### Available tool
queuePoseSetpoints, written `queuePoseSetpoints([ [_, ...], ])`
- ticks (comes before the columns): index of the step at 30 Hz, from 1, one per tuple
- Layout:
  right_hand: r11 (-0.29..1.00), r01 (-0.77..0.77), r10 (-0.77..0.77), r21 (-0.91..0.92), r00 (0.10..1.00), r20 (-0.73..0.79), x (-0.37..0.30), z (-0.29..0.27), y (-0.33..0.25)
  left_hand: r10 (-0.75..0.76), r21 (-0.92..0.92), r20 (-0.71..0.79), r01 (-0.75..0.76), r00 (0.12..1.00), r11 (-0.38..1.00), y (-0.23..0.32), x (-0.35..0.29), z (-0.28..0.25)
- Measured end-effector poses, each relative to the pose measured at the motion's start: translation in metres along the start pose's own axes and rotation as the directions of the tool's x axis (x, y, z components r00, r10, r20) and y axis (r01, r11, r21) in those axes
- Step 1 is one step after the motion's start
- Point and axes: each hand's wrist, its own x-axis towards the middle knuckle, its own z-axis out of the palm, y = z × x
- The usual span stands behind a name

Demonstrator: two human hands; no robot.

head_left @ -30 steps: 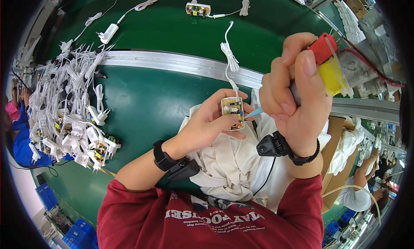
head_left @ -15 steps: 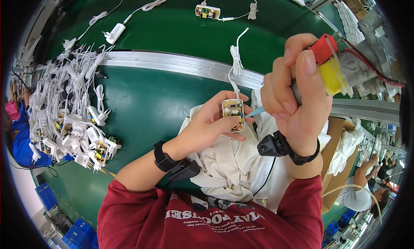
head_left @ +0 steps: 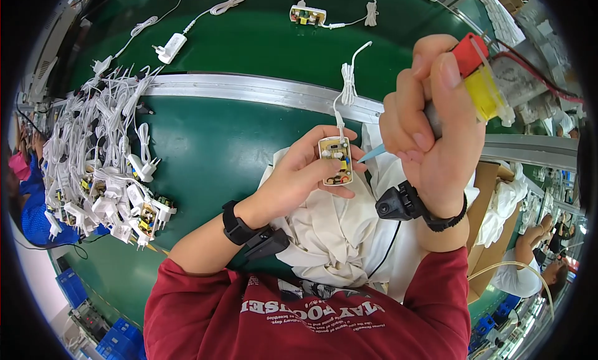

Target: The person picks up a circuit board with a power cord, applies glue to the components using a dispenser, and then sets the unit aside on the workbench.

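My left hand (head_left: pixel 298 176) is closed around an open power adapter (head_left: pixel 335 149), its thumb on the exposed circuit board. White coiled cable (head_left: pixel 347 89) runs from the adapter's far end and lies across the metal rail. In my right hand (head_left: pixel 436 123) is a glue dispenser (head_left: pixel 483 95) with red and yellow parts, gripped with the fingers curled round it. Its blue tapered nozzle (head_left: pixel 374 153) points down and left, with the tip close to the board's right edge. I cannot tell whether the tip touches the board. Beneath both hands lies bunched cream cloth (head_left: pixel 330 235).
To the left, a large pile of white adapters and cables (head_left: pixel 103 167) covers the green table (head_left: pixel 199 142). Beyond the metal rail (head_left: pixel 249 93), a white plug adapter (head_left: pixel 169 48) and another open adapter (head_left: pixel 308 15) lie on a green belt. A cardboard box (head_left: pixel 492 216) stands at right.
The adapters on the green belt have shifted slightly right. Both hands keep nearly the same pose, with the nozzle tip still beside the board.
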Motion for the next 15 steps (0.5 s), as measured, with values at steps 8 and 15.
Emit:
queuePoseSetpoints([
  [8, 1.000, -0.025, 0.024, 0.015, 0.999, 0.042, -0.0052, 0.0015, -0.0012, 0.043, -0.023, -0.008, -0.043, 0.999, 0.999, 0.0001, 0.0011, -0.0017],
  [15, 0.999, -0.042, 0.041, 0.016, 0.996, 0.079, -0.0090, 0.0027, 0.0037, 0.064, -0.070, 0.001, -0.064, 0.998, 0.996, 0.0009, 0.0004, -0.0013],
])
